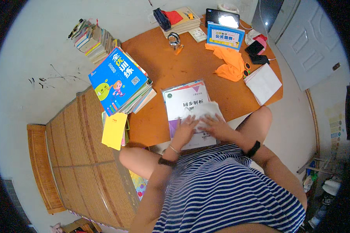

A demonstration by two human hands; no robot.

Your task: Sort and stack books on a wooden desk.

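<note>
A white and purple workbook (pixel 175 105) lies on the table in front of me, on top of other thin books or papers. Over its right half is a blurred, creased white sheet (pixel 209 110), which looks like paper or thin cloth; which one I cannot tell. My right hand (pixel 213 127) has its bent fingers on the sheet's lower part, seemingly gripping it. At the sheet's left edge, my left hand (pixel 187 126) rests with fingers apart over the workbook. Both sets of fingertips come close together there.
A tall book stack topped by a blue workbook (pixel 118 81) stands left, above a yellow booklet (pixel 114 130). Farther back are a round metal object (pixel 174 39), a blue desk card (pixel 224 37) and a lit tablet (pixel 221 18). Orange cloth (pixel 230 62) and white papers (pixel 263 84) lie right.
</note>
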